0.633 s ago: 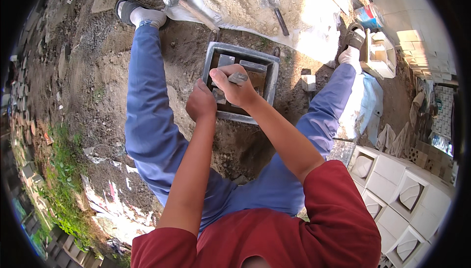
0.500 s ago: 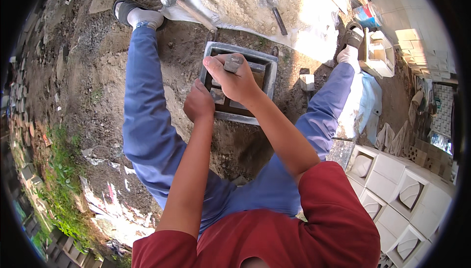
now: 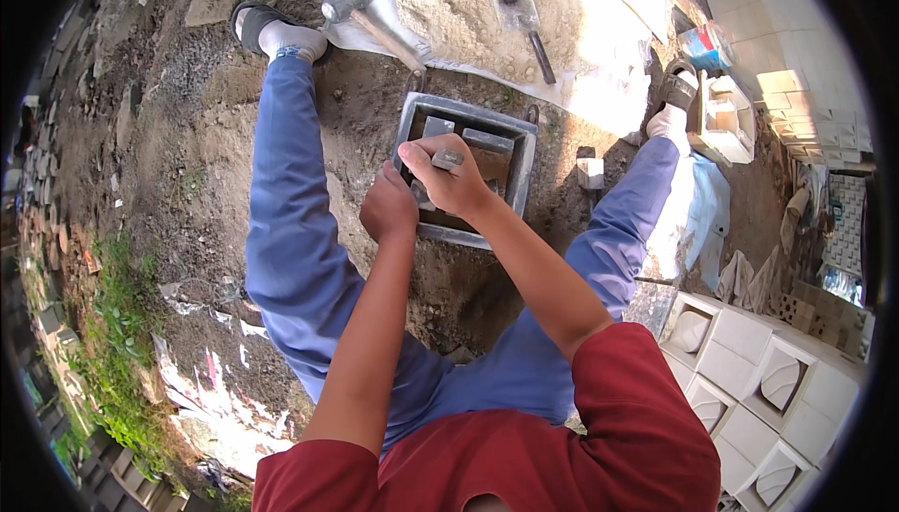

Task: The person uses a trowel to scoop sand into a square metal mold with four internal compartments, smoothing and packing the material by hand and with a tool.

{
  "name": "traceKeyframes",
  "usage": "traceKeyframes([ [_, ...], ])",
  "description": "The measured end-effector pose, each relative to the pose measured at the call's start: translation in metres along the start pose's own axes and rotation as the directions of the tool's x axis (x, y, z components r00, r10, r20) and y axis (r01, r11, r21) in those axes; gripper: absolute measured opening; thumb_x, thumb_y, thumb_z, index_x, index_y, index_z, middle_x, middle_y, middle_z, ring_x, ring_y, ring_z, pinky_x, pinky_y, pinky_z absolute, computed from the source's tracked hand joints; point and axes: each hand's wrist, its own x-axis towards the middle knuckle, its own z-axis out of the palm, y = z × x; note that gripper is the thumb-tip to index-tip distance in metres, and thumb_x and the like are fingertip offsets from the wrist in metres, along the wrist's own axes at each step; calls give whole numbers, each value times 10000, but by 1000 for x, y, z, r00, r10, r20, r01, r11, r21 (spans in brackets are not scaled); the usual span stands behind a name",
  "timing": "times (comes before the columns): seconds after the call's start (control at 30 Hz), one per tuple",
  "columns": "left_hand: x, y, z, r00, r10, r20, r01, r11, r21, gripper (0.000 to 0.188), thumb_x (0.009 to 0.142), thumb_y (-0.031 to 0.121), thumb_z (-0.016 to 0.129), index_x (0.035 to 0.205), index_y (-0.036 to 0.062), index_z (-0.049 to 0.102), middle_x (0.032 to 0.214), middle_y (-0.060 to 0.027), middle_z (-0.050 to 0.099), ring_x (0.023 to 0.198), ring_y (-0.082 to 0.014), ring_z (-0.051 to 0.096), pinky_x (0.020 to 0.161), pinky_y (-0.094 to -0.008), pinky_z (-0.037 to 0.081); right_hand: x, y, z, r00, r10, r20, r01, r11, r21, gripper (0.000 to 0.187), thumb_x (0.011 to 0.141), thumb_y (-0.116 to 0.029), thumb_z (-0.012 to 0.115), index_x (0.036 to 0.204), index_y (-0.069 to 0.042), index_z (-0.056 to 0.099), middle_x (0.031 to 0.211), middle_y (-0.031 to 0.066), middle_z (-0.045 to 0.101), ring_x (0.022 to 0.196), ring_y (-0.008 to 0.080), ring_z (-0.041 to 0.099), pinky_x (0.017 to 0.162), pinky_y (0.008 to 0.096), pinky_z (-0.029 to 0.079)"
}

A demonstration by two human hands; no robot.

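A grey box-shaped mould (image 3: 525, 167) lies on the dirt between my legs, with metal-looking blocks (image 3: 488, 140) inside it. My right hand (image 3: 459, 186) is closed around a square-ended bar (image 3: 448, 159) over the middle of the mould. Only the bar's top end shows; its lower part is hidden by the hand. Beside it, my left hand (image 3: 388, 205) is a fist at the mould's left rim, touching or almost touching the right hand. Whatever is inside that fist cannot be seen.
Beyond the mould, pale powder (image 3: 449, 15) is heaped on a white sheet, with a trowel (image 3: 524, 25) on it. A mallet (image 3: 376, 29) rests at the sheet's left edge. A small white-faced block (image 3: 590, 172) stands by my right leg. White hollow blocks (image 3: 735, 348) are stacked at the right.
The whole view has shifted slightly. Both hands sit a little nearer to me over the mould, and more of its far left inside shows. The right hand keeps its grip on the bar.
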Motion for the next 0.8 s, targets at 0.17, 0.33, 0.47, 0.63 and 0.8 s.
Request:
traceKeyframes([
  [0.17,3,0,3,999,17,33,-18,1000,19,598,1075,471,292,966,56,709,884,-237,727,844,-444,708,766,-559,541,0,-10,0,979,-176,-101,167,982,-92,465,1031,-241,527,630,-15,457,546,33,352,529,130,323,503,338,285],
  [0.33,6,-4,5,998,47,46,-47,999,19,615,1078,466,301,893,35,699,836,-244,718,804,-449,707,741,-556,547,3,-2,8,993,-114,-35,109,987,-121,494,1026,-261,540,615,-5,445,545,27,368,533,109,330,489,333,274],
  [0.47,2,1,1,999,40,-15,-40,999,-12,610,1079,456,299,886,34,696,824,-245,714,784,-455,702,724,-560,541,-1,0,-6,998,-65,-22,63,996,-60,436,1039,-213,559,681,26,491,588,60,362,575,88,354,515,306,327],
  [0.63,10,-8,-1,1000,5,-31,-5,1000,-17,601,1082,446,303,872,31,685,809,-239,713,758,-451,702,707,-564,538,12,-7,5,998,-63,0,63,992,-111,476,1028,-260,569,644,6,478,564,64,351,532,128,349,498,322,324],
  [0.8,3,6,-4,995,-20,95,23,999,-35,634,1069,494,266,1048,57,725,930,-254,724,888,-461,697,808,-566,531,4,29,-8,999,-43,18,45,992,-120,507,1039,-281,544,632,-6,421,570,62,309,540,137,299,504,346,275],
])
